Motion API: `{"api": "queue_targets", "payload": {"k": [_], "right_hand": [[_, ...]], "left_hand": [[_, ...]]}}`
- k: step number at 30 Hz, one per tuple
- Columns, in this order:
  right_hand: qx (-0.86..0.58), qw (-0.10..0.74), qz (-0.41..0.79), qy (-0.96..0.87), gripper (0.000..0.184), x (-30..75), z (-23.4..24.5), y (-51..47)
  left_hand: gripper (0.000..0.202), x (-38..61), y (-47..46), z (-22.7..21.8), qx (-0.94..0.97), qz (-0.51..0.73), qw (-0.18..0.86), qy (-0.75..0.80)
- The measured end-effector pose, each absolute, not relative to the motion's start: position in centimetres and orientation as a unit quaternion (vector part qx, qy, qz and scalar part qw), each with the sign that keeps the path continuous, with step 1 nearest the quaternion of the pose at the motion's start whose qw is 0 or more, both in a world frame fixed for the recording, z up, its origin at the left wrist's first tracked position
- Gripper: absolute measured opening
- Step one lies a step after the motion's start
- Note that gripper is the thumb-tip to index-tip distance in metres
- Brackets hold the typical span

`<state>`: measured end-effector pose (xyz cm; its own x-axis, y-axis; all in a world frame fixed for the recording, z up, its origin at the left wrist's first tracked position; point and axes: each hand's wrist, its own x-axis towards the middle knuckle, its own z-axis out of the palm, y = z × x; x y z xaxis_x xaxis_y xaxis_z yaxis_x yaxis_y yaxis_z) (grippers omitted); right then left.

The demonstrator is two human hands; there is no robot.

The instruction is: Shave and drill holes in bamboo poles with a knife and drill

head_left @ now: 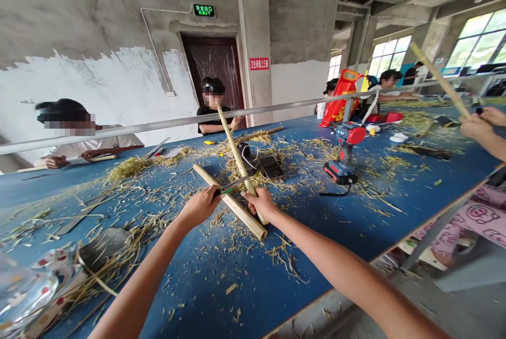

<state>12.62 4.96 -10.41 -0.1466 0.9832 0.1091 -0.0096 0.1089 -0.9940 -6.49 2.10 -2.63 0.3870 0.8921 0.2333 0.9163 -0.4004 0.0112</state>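
My left hand [200,205] is closed on the dark handle of a knife [235,184], which has a touch of green near the blade. The blade points right and meets or crosses the lower part of a pale bamboo stick [236,152]. Around the lower part of that stick my right hand [261,205] is wrapped, and the stick slants up and away. A second, thicker bamboo tube [247,218] lies on the blue table beneath both hands, with its open end toward me. Whether the blade is cutting into the stick cannot be made out.
Shavings [134,167] litter the table [300,249]. A cordless drill [344,152] stands right of centre, near a dark flat block [271,167]. Plastic packaging [35,291] lies front left. Co-workers sit opposite; another person's hands [476,123] hold a stick [440,80] at right.
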Motion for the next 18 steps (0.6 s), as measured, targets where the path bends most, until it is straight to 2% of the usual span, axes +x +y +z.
{"api": "queue_targets", "payload": {"k": [4,11,18], "right_hand": [[-0.428,0.451,0.578,-0.528,0.028,12.6,-9.9,5.2],[-0.408,0.367,0.698,-0.46,0.036,12.8,-9.4,5.3],[-0.438,0.356,0.709,-0.423,0.028,13.1,-8.8,5.8]], "left_hand": [[0.038,-6.0,2.2,-3.3,-0.835,-0.078,0.068,-0.541],[0.043,-5.0,4.7,-3.7,-0.827,-0.018,0.15,-0.542],[0.042,-5.8,8.4,-2.6,-0.843,0.002,0.165,-0.511]]}}
